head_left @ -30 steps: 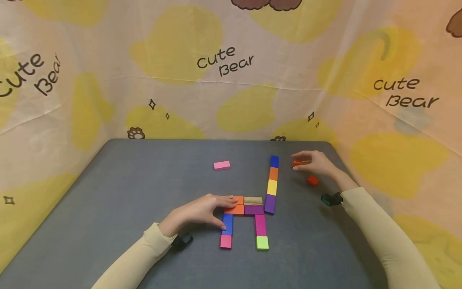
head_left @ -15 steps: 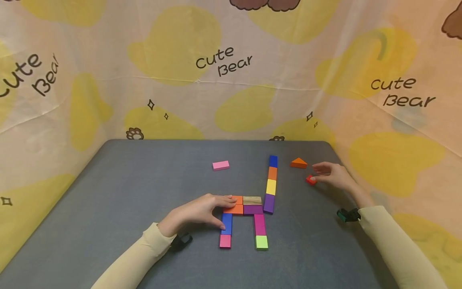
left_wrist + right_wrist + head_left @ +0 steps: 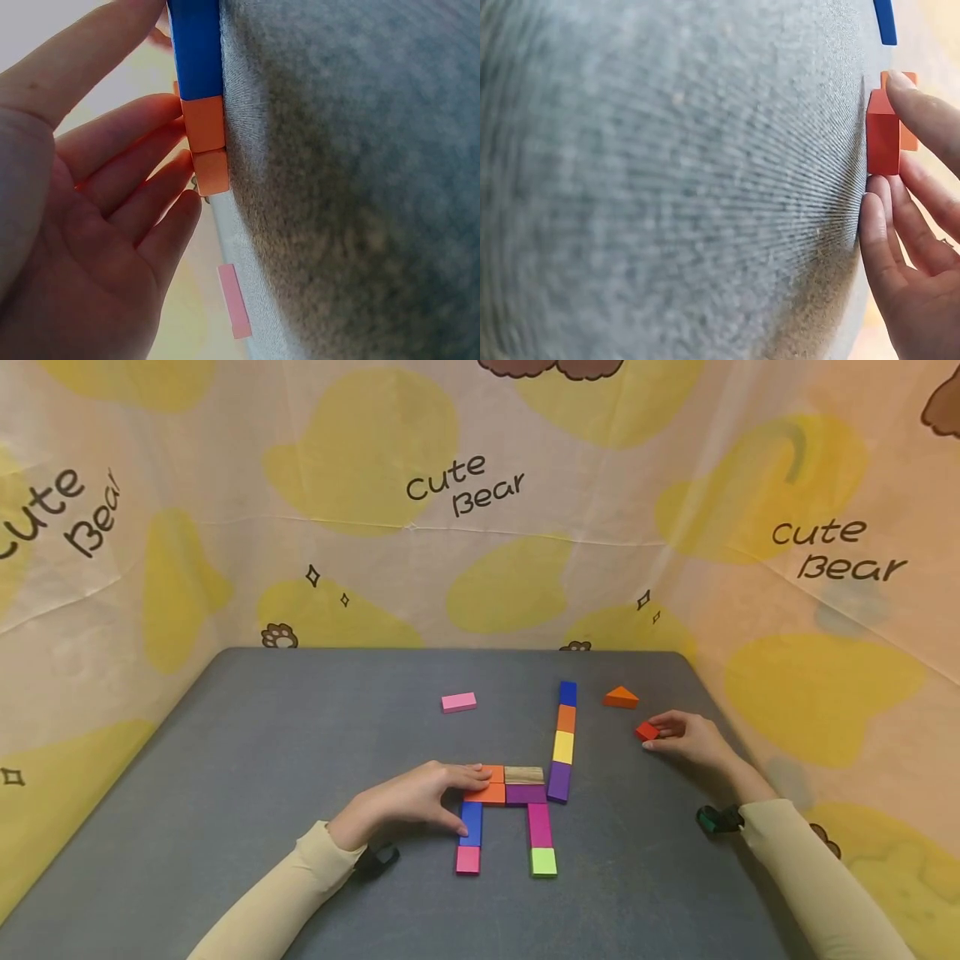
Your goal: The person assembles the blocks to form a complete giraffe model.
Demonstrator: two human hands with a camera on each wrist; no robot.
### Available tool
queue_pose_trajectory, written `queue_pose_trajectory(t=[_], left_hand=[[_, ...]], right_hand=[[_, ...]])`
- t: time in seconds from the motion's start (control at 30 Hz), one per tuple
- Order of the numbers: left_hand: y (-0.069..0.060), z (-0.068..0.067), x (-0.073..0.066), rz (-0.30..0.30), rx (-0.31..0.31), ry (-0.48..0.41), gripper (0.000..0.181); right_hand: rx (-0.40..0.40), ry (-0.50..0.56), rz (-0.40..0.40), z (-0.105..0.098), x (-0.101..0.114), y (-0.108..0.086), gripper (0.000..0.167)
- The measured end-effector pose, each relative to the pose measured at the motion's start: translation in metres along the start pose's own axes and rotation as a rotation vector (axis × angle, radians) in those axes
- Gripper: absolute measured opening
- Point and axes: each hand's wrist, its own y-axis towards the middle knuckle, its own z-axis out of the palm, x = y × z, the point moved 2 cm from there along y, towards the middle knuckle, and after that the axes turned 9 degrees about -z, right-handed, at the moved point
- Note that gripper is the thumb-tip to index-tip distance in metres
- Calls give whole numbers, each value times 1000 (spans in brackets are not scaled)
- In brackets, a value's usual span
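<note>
My right hand (image 3: 690,739) pinches a red block (image 3: 647,731) on the table's right side. In the right wrist view the thumb is at one end of this red block (image 3: 883,135) and the fingers at the other. My left hand (image 3: 423,793) rests on the block figure, its fingers fairly straight. The fingertips lie on the orange blocks (image 3: 491,793) and the thumb touches the blue block (image 3: 471,822). Beside these stand a wood-grain block (image 3: 523,775), a purple block (image 3: 527,794), a magenta block (image 3: 539,825), a pink block (image 3: 468,860) and a lime block (image 3: 543,862).
A slanting line of blocks goes up from a purple block (image 3: 558,782) through a yellow block (image 3: 563,747) and an orange block (image 3: 566,718) to a blue block (image 3: 567,693). An orange triangle block (image 3: 621,697) and a light pink block (image 3: 459,702) lie farther back.
My right hand has left the orange triangle block, moved right and nearer, and taken the red block between thumb and fingers. The left hand stays in place.
</note>
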Motion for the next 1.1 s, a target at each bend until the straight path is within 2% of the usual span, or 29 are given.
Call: queue_pose_trajectory(t=[0.37, 0.73, 0.9, 1.1], left_hand=[[0, 0, 0, -18, 7, -12, 71], [-1, -1, -1, -24, 7, -23, 71], [-1, -1, -1, -21, 10, -21, 71], [0, 0, -1, -24, 9, -21, 71]], right_hand=[[-24, -37, 5, 3, 2, 3, 49], [0, -69, -22, -2, 4, 10, 44], [-2, -33, -33, -14, 12, 24, 41], [-16, -14, -55, -29, 27, 52, 41]])
